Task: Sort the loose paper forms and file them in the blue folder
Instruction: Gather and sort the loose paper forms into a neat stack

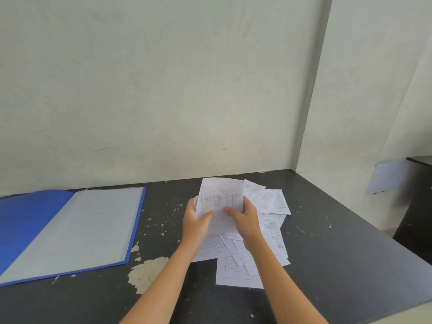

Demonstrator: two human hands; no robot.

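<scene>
Your left hand (195,222) and right hand (244,218) both grip a form (221,202), thumbs on its face, holding it upright above the pile (268,230) — loose sheets overlapping on the dark table (327,265). Well apart to your left, the folder (70,230) lies open, touching neither — flat against the wall (163,90).

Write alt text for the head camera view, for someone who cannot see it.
The left hand and right hand hold paper forms raised over a loose pile of more sheets on a dark table. An open blue folder lies flat to the left, apart from the pile, before a pale wall.
</scene>
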